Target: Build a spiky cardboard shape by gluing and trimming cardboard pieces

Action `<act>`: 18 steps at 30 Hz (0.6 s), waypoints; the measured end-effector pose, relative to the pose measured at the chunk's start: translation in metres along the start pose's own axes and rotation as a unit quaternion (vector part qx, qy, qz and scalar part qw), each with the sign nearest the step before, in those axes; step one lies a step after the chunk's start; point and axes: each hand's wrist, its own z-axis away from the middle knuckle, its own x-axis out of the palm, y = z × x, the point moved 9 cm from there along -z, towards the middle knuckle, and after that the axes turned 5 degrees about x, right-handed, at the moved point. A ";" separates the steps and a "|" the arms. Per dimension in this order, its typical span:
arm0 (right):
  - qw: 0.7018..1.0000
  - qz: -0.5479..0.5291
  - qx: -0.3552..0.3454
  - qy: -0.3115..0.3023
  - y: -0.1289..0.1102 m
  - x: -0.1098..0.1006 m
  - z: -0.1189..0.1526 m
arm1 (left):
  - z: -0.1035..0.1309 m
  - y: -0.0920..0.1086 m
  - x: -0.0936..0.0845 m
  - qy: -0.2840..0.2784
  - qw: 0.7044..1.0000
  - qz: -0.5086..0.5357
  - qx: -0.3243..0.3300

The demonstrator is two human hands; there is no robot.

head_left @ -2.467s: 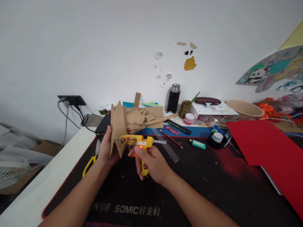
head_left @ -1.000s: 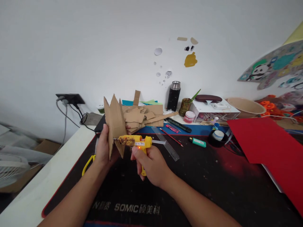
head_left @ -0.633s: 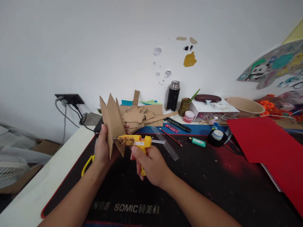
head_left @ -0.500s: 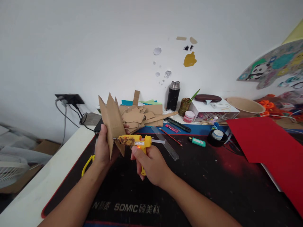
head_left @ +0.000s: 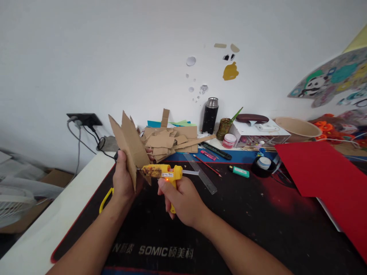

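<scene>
A folded cardboard piece with pointed ends [head_left: 132, 147] is held up over the black mat [head_left: 160, 233], and my left hand [head_left: 124, 179] is closed around it. Some fingertips of that hand show behind its right side. My right hand [head_left: 183, 198] grips the handle of a yellow glue gun [head_left: 160, 171], whose small light glows orange. The nozzle reaches the cardboard's lower part; its very tip is hard to make out. From the gun's back end sticks a clear glue stick [head_left: 190, 172]. Yellow scissor handles [head_left: 106, 200] lie partly hidden behind my left forearm.
Behind lies a pile of cardboard scraps [head_left: 163, 142]. A clear ruler [head_left: 205, 177], red pencil [head_left: 208, 165] and green-labelled box [head_left: 239, 171] rest right of the gun. A black thermos [head_left: 210, 116] stands by the wall. Red sheets [head_left: 323, 179] cover the right side.
The cardboard piece has tilted to the left at its top, turned by my left hand. The glue gun has shifted very slightly left and stays against its lower part.
</scene>
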 end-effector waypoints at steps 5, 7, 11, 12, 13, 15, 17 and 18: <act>1.000 0.011 -0.005 0.002 -0.003 0.000 0.002 | 0.001 0.003 0.002 0.007 1.000 -0.007 0.009; 1.000 0.010 -0.003 0.002 -0.002 0.000 0.002 | 0.001 0.004 0.003 -0.002 1.000 -0.006 0.014; 1.000 0.013 -0.008 0.005 -0.001 0.000 0.002 | 0.000 0.005 0.004 -0.015 1.000 0.001 0.018; 1.000 0.017 -0.012 0.007 -0.001 0.000 0.001 | 0.000 0.005 0.003 -0.017 1.000 0.003 0.018; 1.000 0.019 -0.014 0.008 -0.001 0.000 0.001 | -0.001 0.005 0.003 -0.019 1.000 0.005 0.018; 1.000 0.022 -0.017 0.008 0.001 0.000 0.001 | -0.002 0.005 0.002 -0.020 1.000 0.004 0.021; 0.999 0.026 -0.021 0.009 0.002 0.000 0.000 | -0.004 0.005 -0.001 -0.016 0.999 -0.005 0.032; 0.999 0.030 -0.025 0.010 0.001 0.000 0.000 | -0.005 0.006 -0.002 -0.014 0.999 -0.011 0.038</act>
